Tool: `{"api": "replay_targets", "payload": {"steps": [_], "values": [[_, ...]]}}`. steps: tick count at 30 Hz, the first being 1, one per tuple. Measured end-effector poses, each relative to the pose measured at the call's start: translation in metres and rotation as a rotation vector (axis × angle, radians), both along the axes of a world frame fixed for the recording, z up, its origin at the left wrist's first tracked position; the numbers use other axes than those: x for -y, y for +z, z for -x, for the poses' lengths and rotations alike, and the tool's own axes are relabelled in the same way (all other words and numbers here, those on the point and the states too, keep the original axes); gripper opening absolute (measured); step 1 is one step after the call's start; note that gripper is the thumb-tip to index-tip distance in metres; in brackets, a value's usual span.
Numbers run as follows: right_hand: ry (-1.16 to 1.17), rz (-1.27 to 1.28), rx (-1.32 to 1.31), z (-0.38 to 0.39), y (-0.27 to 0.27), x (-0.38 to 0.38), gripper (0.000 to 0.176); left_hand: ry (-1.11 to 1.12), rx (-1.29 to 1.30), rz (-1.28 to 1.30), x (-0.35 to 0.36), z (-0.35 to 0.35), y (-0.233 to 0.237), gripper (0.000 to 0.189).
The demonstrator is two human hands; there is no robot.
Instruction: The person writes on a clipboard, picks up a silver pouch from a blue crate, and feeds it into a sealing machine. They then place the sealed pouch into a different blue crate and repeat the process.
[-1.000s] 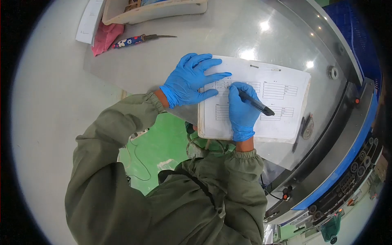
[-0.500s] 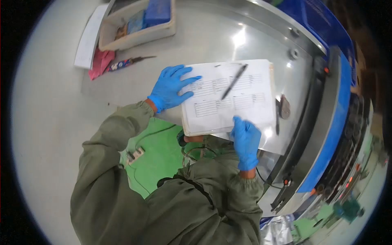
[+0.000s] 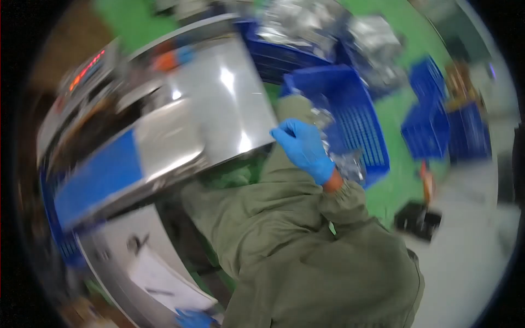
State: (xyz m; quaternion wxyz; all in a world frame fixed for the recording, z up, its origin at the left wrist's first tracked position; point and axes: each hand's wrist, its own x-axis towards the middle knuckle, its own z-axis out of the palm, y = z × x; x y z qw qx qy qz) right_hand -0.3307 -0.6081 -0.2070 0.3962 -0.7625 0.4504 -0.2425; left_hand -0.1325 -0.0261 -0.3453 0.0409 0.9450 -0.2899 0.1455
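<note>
The view is heavily motion-blurred. My right hand [image 3: 302,145], in a blue glove with a green sleeve behind it, is raised at the corner of a shiny steel table [image 3: 219,104], just in front of a blue plastic crate [image 3: 358,128]. Nothing shows in that hand and its fingers are loosely bent. A small part of my left hand [image 3: 192,318], also in a blue glove, shows at the bottom edge. It lies next to the white paper form [image 3: 164,280], which rests on the steel surface at the lower left. I cannot make out the pen.
A blue and steel machine [image 3: 104,175] with a red display [image 3: 85,70] fills the left. More blue crates [image 3: 429,117] stand on the green floor at the right. Shiny foil bags [image 3: 350,33] lie at the top. A dark object [image 3: 417,220] sits on the floor.
The view has swung sharply right, away from the form. My right hand has left the paper and risen toward the blue crate. My left hand stays by the form.
</note>
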Motion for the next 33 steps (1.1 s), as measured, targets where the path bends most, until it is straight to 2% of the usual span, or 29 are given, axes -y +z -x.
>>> {"api": "replay_targets", "payload": {"steps": [2, 4, 6, 8, 11, 14, 15, 17, 18, 20, 21, 23, 25, 27, 28, 29, 30, 31, 32, 33], "values": [[-0.218, -0.009, 0.04, 0.055, -0.031, 0.036, 0.03, -0.188, -0.003, 0.024, 0.082, -0.045, 0.01, 0.043], [-0.51, 0.014, -0.107, 0.123, -0.081, 0.049, 0.031, -0.287, 0.003, 0.048, 0.13, -0.048, 0.026, 0.043], [-0.524, -0.064, -0.45, 0.18, -0.128, 0.056, 0.033, -0.32, 0.018, 0.062, 0.165, -0.048, 0.046, 0.043], [-0.493, -0.17, -0.621, 0.219, -0.172, 0.054, 0.035, -0.337, 0.051, 0.091, 0.198, -0.051, 0.066, 0.043], [-0.476, -0.239, -0.523, 0.237, -0.226, 0.064, 0.035, -0.357, 0.098, 0.149, 0.249, -0.056, 0.089, 0.044], [-0.477, -0.229, -0.456, 0.218, -0.242, 0.092, 0.034, -0.38, 0.114, 0.198, 0.287, -0.06, 0.108, 0.045], [-0.388, -0.301, -0.526, 0.213, -0.239, 0.104, 0.034, -0.401, 0.105, 0.202, 0.297, -0.062, 0.116, 0.045], [-0.452, -0.212, -0.374, 0.208, -0.252, 0.111, 0.034, -0.462, 0.056, 0.217, 0.324, -0.063, 0.125, 0.046], [-0.486, -0.227, -0.394, 0.211, -0.256, 0.11, 0.034, -0.492, 0.024, 0.234, 0.339, -0.062, 0.126, 0.047], [-0.941, -0.267, -0.478, 0.217, -0.268, 0.104, 0.034, -0.527, -0.024, 0.264, 0.36, -0.059, 0.133, 0.048], [-1.042, -0.199, -0.442, 0.237, -0.281, 0.095, 0.034, -0.532, -0.038, 0.283, 0.369, -0.056, 0.141, 0.049], [-1.039, -0.213, -0.591, 0.272, -0.257, 0.077, 0.039, -0.524, -0.05, 0.322, 0.378, -0.051, 0.16, 0.051], [-1.178, -0.237, -0.528, 0.307, -0.274, 0.066, 0.04, -0.505, -0.049, 0.38, 0.385, -0.045, 0.178, 0.053], [-0.911, -0.219, -0.525, 0.34, -0.31, 0.053, 0.044, -0.453, -0.026, 0.466, 0.385, -0.033, 0.196, 0.054], [-0.69, -0.249, -0.784, 0.362, -0.346, 0.048, 0.043, -0.406, 0.008, 0.55, 0.388, -0.018, 0.204, 0.055], [-0.367, 0.014, -1.126, 0.381, -0.396, 0.043, 0.04, -0.44, 0.025, 0.273, 0.376, -0.03, 0.21, 0.055], [-0.229, 0.047, -1.263, 0.388, -0.395, 0.041, 0.035, -0.445, 0.193, 0.216, 0.394, -0.02, 0.219, 0.056], [-0.202, 0.263, -1.393, 0.381, -0.38, 0.044, 0.029, -0.426, 0.083, 0.322, 0.394, -0.016, 0.218, 0.054], [-0.238, 0.389, -1.096, 0.381, -0.359, 0.033, 0.018, -0.432, -0.03, 0.425, 0.393, -0.019, 0.216, 0.053], [-0.256, 0.148, -1.261, 0.372, -0.357, 0.037, 0.018, -0.388, 0.002, 0.495, 0.389, -0.021, 0.213, 0.053]]}}
